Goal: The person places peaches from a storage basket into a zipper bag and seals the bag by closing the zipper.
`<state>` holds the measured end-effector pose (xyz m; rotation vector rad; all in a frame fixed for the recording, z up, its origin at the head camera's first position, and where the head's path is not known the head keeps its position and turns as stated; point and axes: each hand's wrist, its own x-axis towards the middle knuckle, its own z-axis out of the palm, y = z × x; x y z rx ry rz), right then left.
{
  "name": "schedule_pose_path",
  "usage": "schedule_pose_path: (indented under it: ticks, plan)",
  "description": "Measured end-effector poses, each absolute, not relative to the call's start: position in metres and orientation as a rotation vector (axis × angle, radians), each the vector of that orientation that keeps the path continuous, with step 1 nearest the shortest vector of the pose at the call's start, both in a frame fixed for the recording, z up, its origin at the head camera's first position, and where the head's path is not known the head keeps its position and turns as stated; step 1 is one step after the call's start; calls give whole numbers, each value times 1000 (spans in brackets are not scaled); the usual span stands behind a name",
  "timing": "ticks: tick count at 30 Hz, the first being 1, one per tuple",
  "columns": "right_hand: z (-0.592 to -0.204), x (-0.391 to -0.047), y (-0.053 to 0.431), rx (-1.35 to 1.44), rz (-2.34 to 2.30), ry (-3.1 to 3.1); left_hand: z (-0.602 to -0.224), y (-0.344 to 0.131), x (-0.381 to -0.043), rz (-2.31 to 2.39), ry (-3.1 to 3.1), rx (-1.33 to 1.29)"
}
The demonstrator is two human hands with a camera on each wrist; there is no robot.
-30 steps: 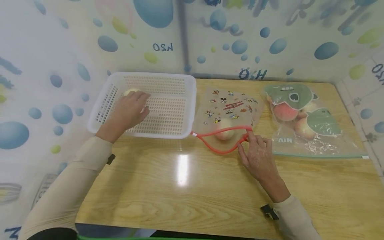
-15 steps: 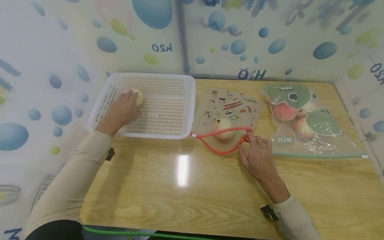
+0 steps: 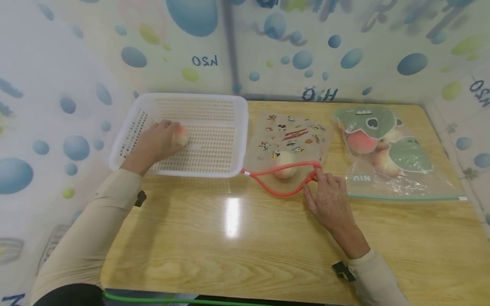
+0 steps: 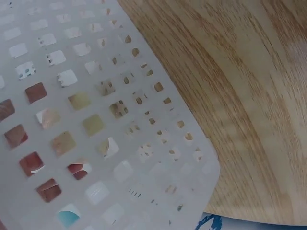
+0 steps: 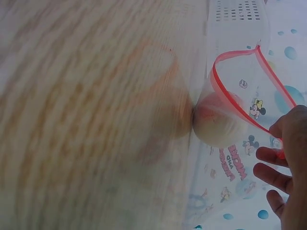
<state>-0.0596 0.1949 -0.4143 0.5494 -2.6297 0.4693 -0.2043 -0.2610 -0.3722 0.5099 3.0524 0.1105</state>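
Note:
Inside the white perforated basket [image 3: 246,127], my left hand [image 3: 153,144] grips a pink-and-yellow peach [image 3: 181,136] low over the basket floor. Only the peach's right part shows past the fingers. In the left wrist view, the basket wall [image 4: 136,184] covers most of the hand and fruit. My right hand [image 3: 332,202] pinches the right end of the red zip edge [image 3: 281,194] of a clear cartoon-printed bag [image 3: 294,121]. The mouth of that bag gapes, and one peach [image 3: 284,166] lies within. From the right wrist view, the thumb and forefinger hold the red edge.
To the right lies a second clear zip bag [image 3: 405,182] with green animal prints and several peaches [image 3: 360,142] inside. Everything stands on a wooden table [image 3: 268,250]. A bubble-patterned wall [image 3: 252,51] closes off the back and sides.
My left hand has closed round the peach in the basket, shifted it slightly right and turned its pink side into view. The right hand stays in place on the bag's edge.

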Motion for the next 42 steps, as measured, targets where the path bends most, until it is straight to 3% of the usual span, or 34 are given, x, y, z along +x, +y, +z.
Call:
schedule_pose_path:
  ticks: [19, 42]
  plan:
    - [-411, -60, 193, 565, 432, -2637, -385, -267, -196, 253, 3090, 559]
    - [-413, -60, 192, 540, 432, -2643, -347, -210, -164, 516, 3295, 1196]
